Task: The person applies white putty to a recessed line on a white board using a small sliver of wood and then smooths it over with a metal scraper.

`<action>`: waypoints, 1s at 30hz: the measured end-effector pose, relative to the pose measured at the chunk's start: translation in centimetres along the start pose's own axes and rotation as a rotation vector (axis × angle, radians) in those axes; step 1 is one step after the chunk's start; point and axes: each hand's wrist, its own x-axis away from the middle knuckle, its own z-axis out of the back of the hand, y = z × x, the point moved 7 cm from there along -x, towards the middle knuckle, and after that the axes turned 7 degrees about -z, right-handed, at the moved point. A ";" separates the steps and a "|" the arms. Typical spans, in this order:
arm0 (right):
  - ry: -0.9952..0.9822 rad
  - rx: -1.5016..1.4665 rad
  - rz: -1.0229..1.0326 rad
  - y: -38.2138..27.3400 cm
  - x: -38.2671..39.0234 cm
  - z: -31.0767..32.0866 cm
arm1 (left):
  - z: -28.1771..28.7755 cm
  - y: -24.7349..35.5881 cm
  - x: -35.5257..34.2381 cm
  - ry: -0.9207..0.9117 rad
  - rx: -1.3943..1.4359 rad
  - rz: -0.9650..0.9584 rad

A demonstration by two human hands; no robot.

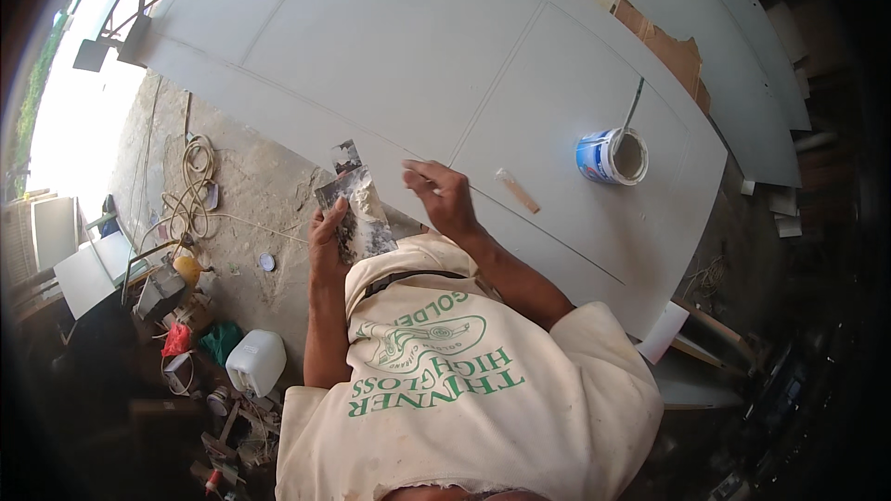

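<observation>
My left hand (329, 230), thumb on top, grips a smeared grey, black and white flat plate (376, 239). A lump of white paste (368, 204) lies on it. A smaller dark, stained flat piece (345, 157) juts out past its far end; how the two join is unclear. Just right of the plate, my right hand (444, 197) is raised with its fingers stretched out and apart, slightly blurred; nothing shows between them. On the large grey panel (390, 46) to its right lies a small brown tool (520, 193) with a whitish end.
An open blue and white can (613, 157) with a stick in it sits on the panel's right side. Cardboard (664, 46) and more panels (719, 65) stand beyond. Coiled hose (193, 172), a white jerrycan (256, 363) and clutter lie on the floor at left.
</observation>
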 end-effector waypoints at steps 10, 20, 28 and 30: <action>0.403 0.863 0.011 14.3 11.0 15.5 | 6.9 0.9 -3.2 0.128 0.022 0.056; 0.449 0.692 0.259 4.6 0.3 5.6 | 14.2 10.7 -5.9 0.157 0.184 -0.070; 0.269 0.571 0.413 -1.8 -13.4 -15.9 | 25.9 22.3 -2.5 0.252 0.309 -0.289; 0.201 0.604 0.467 -2.7 -16.9 -21.1 | 28.5 25.1 -0.8 0.376 0.352 -0.381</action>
